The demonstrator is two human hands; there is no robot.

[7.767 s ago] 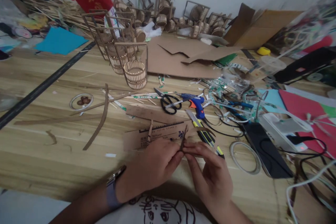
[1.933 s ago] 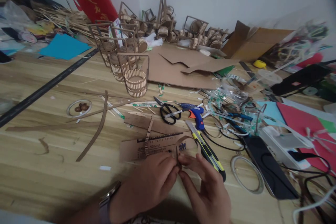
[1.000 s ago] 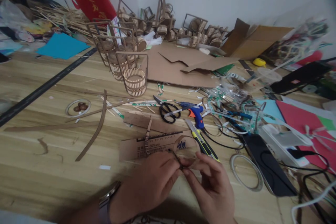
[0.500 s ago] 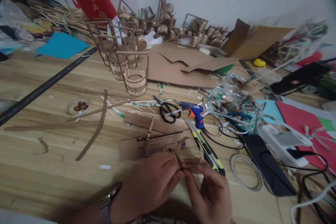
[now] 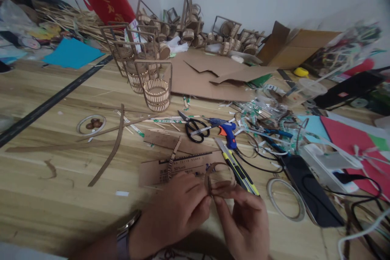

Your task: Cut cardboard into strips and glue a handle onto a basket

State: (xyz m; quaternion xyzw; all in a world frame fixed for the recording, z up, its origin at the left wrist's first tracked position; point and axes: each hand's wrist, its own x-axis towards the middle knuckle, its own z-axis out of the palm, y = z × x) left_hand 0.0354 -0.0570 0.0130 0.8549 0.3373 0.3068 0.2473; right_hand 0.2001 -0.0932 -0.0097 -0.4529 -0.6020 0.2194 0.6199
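Observation:
Close to the front edge, my left hand (image 5: 175,207) and my right hand (image 5: 243,219) meet with thumbs and fingertips pinched. Between them is a thin brown cardboard strip (image 5: 219,165) bent into a loop; both hands grip its near side, and the fingers hide where it joins. A narrow band edged with small sticks (image 5: 173,158) rises behind my left hand; whether it belongs to the loop I cannot tell. Under the loop lies a printed cardboard piece (image 5: 189,166). A yellow-and-black utility knife (image 5: 239,168) rests just beyond my right hand.
Black scissors (image 5: 196,130) and a blue glue gun (image 5: 228,130) lie farther back. Several small stick buckets (image 5: 157,95) stand behind them. At right are a tape roll (image 5: 285,200), a phone (image 5: 309,191) and a power strip (image 5: 329,166) with cables. Brown strips (image 5: 112,150) lie left.
The bent strip has turned and risen slightly, so more of its loop shows above the fingers. The stick-edged band tilts a little to the right. Both hands stay almost in place.

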